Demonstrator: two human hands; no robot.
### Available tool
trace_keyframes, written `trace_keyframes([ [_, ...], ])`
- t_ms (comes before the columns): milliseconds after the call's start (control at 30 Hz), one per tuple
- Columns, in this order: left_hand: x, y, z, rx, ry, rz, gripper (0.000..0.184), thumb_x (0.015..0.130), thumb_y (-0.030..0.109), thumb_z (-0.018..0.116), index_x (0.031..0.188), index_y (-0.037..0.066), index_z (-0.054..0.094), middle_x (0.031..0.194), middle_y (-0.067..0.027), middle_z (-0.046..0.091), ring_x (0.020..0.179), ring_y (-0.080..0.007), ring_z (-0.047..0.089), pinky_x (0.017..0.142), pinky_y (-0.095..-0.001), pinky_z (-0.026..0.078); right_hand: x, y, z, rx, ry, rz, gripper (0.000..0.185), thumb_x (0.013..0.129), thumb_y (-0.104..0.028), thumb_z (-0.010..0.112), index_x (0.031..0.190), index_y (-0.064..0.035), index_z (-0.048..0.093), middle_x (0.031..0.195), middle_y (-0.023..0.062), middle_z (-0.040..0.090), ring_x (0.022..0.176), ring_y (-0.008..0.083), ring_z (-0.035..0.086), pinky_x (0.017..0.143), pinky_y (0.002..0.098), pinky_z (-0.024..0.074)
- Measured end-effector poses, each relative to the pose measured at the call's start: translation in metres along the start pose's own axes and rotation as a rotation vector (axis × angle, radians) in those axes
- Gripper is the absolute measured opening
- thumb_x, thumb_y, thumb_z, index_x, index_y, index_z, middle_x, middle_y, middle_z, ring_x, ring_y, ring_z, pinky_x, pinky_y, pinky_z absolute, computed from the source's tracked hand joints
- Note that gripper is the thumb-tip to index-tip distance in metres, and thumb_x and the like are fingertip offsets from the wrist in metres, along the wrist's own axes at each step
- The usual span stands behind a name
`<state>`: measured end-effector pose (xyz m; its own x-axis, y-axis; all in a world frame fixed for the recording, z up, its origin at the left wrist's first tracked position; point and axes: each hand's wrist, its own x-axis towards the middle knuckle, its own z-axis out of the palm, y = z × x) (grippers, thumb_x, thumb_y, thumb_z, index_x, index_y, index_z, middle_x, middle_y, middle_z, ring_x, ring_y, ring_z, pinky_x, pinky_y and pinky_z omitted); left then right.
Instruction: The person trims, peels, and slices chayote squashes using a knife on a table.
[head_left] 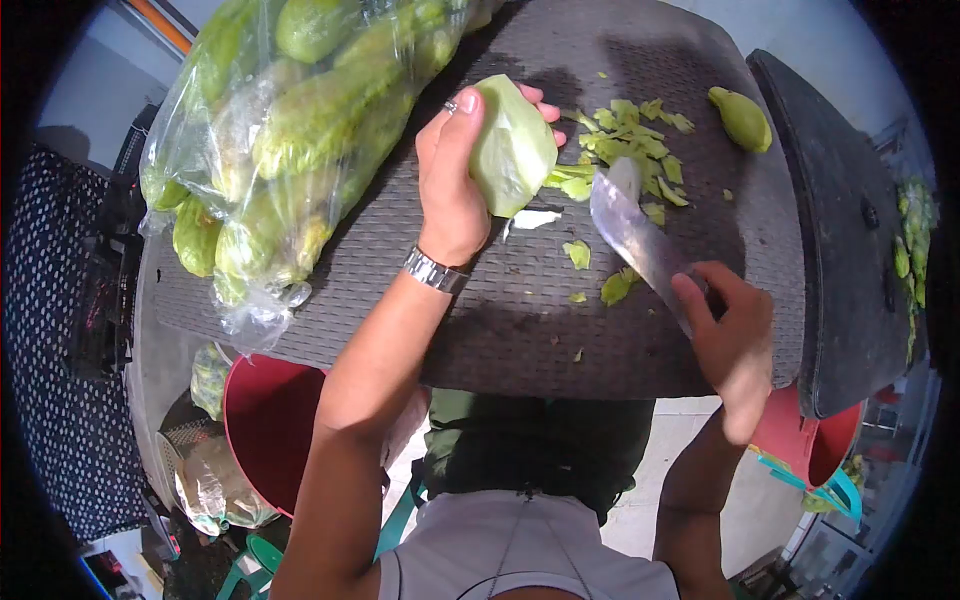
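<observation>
1. Dark, woven-pattern table [540,350] spans the scene; dotted cloth [70,350] at far left is cut off by the dark rim.
2. Left: one clear plastic bag [255,312] packed with green fruits, cut off at the far side. They overlap too much to count.
3. Near left, beyond the table edge: one red tub [270,420], partly hidden by the forearm.
4. Middle: the left hand [455,185] curls around one peeled fruit [512,150], held above the table. Its long axis runs roughly near to far; fingers hide its back.
5. Right of it: one scattered heap of green peelings [635,140], too many and too overlapped to count.
6. Across its near part: one broad knife [640,235], blade pointing far and left, apart from the fruit. Whether it touches the table, I cannot tell.
7. The right hand [735,325] is closed around the handle, mostly hiding it.
8. Far right: one unpeeled fruit [742,120], narrow end pointing far left.
9. Near right: one red bucket [795,430], partly hidden.
</observation>
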<state>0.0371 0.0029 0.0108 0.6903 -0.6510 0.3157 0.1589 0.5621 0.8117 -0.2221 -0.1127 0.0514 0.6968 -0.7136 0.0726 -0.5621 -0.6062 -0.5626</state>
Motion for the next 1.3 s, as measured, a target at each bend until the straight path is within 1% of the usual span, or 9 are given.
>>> trace_keyframes([
  [233, 0.005, -0.004, -0.009, -0.327, 0.061, -0.396, 0.054, 0.103, 0.045, 0.048, 0.116, -0.005, 0.064, 0.108, -0.0254, 0.073, 0.100, -0.0403, 0.073, 0.093, -0.0492, 0.059, 0.002, -0.011, 0.013, 0.247, 0.077, 0.024, 0.023, 0.095, -0.024, 0.079, 0.100, -0.0024, 0.074, 0.065, 0.0109, 0.064, 0.055, 0.0139, 0.055, 0.055, 0.0312, 0.0423],
  [533, 0.002, -0.007, -0.003, -0.309, 0.131, -0.416, 0.053, 0.102, 0.044, 0.051, 0.117, -0.005, 0.064, 0.106, -0.0212, 0.073, 0.105, -0.0398, 0.072, 0.094, -0.0507, 0.058, -0.001, -0.013, 0.036, 0.273, 0.051, 0.049, 0.024, 0.096, -0.023, 0.078, 0.095, -0.0004, 0.072, 0.065, 0.0074, 0.064, 0.058, 0.0098, 0.055, 0.055, 0.0300, 0.0424],
  [733, 0.000, -0.003, -0.011, -0.371, 0.015, -0.652, 0.045, 0.093, 0.031, 0.057, 0.120, -0.005, 0.064, 0.112, -0.0204, 0.072, 0.103, -0.0389, 0.072, 0.092, -0.0524, 0.059, 0.009, 0.003, 0.029, 0.631, -0.018, 0.312, 0.026, 0.101, -0.027, 0.071, 0.103, -0.0018, 0.071, 0.079, 0.0011, 0.068, 0.066, 0.0071, 0.058, 0.055, 0.0258, 0.0471],
  [767, -0.001, -0.004, -0.015, -0.487, -0.044, -0.648, 0.042, 0.088, 0.018, 0.060, 0.122, -0.005, 0.064, 0.115, -0.0193, 0.071, 0.103, -0.0376, 0.073, 0.093, -0.0526, 0.060, 0.011, 0.007, 0.028, 0.680, -0.035, 0.317, 0.026, 0.102, -0.028, 0.070, 0.106, -0.0026, 0.070, 0.082, 0.0002, 0.068, 0.068, 0.0064, 0.059, 0.055, 0.0252, 0.0479],
  [867, -0.003, -0.009, -0.009, -0.281, 0.048, -0.608, 0.041, 0.085, 0.009, 0.063, 0.124, -0.004, 0.064, 0.114, -0.0170, 0.072, 0.104, -0.0344, 0.073, 0.094, -0.0490, 0.060, 0.011, 0.018, 0.027, 0.769, -0.050, 0.316, 0.027, 0.102, -0.029, 0.069, 0.111, -0.0041, 0.069, 0.086, -0.0011, 0.067, 0.070, 0.0058, 0.058, 0.056, 0.0247, 0.0491],
  [1000, -0.002, -0.006, 0.000, -0.161, 0.080, -0.604, 0.036, 0.099, 0.027, 0.068, 0.122, -0.001, 0.066, 0.112, -0.0148, 0.075, 0.101, -0.0286, 0.075, 0.093, -0.0416, 0.061, 0.010, 0.031, 0.027, 0.798, -0.077, 0.272, 0.029, 0.103, -0.031, 0.069, 0.112, -0.0037, 0.068, 0.087, -0.0011, 0.066, 0.068, 0.0063, 0.057, 0.057, 0.0250, 0.0502],
  [1100, 0.002, -0.010, -0.009, -0.260, 0.107, -0.671, 0.040, 0.104, 0.037, 0.063, 0.120, 0.000, 0.066, 0.110, -0.0164, 0.076, 0.097, -0.0282, 0.076, 0.090, -0.0421, 0.062, 0.008, 0.033, 0.025, 0.789, -0.043, 0.301, 0.029, 0.103, -0.031, 0.069, 0.111, -0.0033, 0.068, 0.086, -0.0005, 0.065, 0.069, 0.0071, 0.058, 0.057, 0.0257, 0.0508],
  [1200, 0.002, -0.006, -0.008, -0.373, 0.108, -0.718, 0.038, 0.104, 0.034, 0.061, 0.119, 0.000, 0.065, 0.108, -0.0177, 0.076, 0.094, -0.0285, 0.077, 0.086, -0.0418, 0.064, 0.010, 0.035, 0.024, 0.785, -0.040, 0.312, 0.029, 0.103, -0.030, 0.070, 0.113, -0.0027, 0.067, 0.084, 0.0002, 0.064, 0.069, 0.0081, 0.059, 0.057, 0.0263, 0.0517],
  [1300, 0.000, -0.004, -0.012, -0.200, 0.073, -0.667, 0.037, 0.103, 0.031, 0.061, 0.122, -0.001, 0.063, 0.108, -0.0184, 0.076, 0.094, -0.0294, 0.077, 0.084, -0.0413, 0.064, 0.017, 0.054, 0.030, 0.838, -0.070, 0.263, 0.031, 0.102, -0.029, 0.070, 0.117, -0.0022, 0.065, 0.086, 0.0007, 0.064, 0.068, 0.0093, 0.059, 0.056, 0.0267, 0.0518],
])
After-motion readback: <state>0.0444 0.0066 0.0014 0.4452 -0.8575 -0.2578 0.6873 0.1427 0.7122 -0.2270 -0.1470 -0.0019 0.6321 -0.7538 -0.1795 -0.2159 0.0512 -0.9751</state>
